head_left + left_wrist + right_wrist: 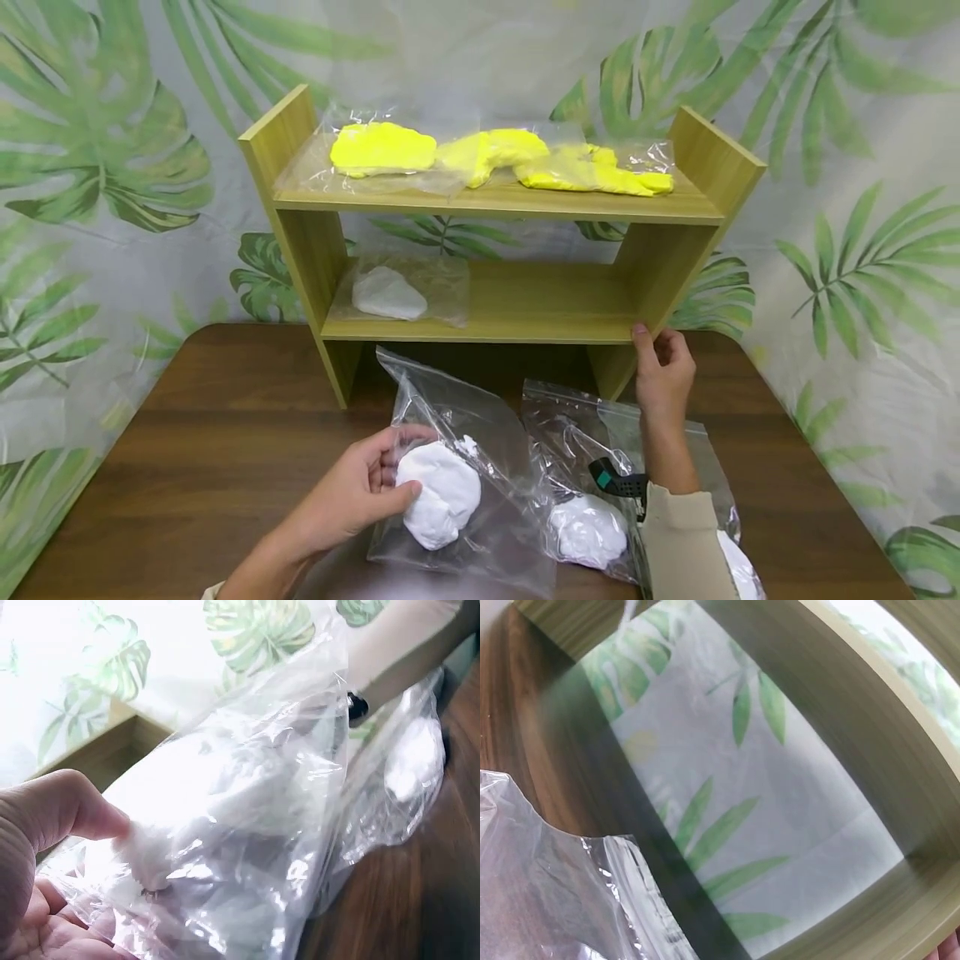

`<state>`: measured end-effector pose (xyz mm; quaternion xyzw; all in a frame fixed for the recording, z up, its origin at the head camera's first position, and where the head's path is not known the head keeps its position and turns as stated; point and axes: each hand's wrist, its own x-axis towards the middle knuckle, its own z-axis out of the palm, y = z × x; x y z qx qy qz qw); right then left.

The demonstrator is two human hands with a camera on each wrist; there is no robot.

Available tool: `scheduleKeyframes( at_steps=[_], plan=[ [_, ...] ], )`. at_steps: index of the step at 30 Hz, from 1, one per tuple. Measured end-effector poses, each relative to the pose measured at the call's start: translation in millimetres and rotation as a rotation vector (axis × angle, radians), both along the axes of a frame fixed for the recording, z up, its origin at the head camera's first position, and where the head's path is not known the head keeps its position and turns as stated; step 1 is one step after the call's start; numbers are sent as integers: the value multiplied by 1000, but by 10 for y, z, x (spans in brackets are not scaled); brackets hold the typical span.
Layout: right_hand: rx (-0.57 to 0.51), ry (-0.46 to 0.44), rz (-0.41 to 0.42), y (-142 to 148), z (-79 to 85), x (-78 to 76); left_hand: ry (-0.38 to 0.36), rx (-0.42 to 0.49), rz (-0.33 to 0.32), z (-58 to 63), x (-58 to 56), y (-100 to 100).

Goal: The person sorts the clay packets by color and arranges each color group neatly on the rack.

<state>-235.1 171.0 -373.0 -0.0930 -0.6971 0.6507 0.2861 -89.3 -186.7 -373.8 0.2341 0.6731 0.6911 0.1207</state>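
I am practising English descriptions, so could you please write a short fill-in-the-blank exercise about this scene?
The hand holding a white lump is the person's ____ one.
On the upper shelf, the bagged lumps are coloured ____.
Exactly ____ clear bag lies on the lower shelf.
Missing words: left; yellow; one.

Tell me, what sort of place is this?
It looks like an indoor tabletop work spot, maybe for crafts, though I can't be sure. There's a brown table, a small wooden shelf holding bagged yellow lumps, and a leafy backdrop.
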Motion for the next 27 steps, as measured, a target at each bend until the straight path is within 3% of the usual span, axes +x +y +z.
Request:
scheduleKeyframes(
  at_steps=[6, 14, 21, 27],
  plan=[
    [-4, 8, 6, -2, -8, 5, 27, 46, -34, 78, 62, 21],
    [3, 29, 6, 8, -18, -9, 118, 56, -6, 280, 83, 57],
    [4, 25, 9, 25, -32, -21, 155, 98, -20, 524, 23, 133],
    [30, 38, 2, 25, -45, -16, 146, 111, -15, 725, -98, 194]
  ],
)
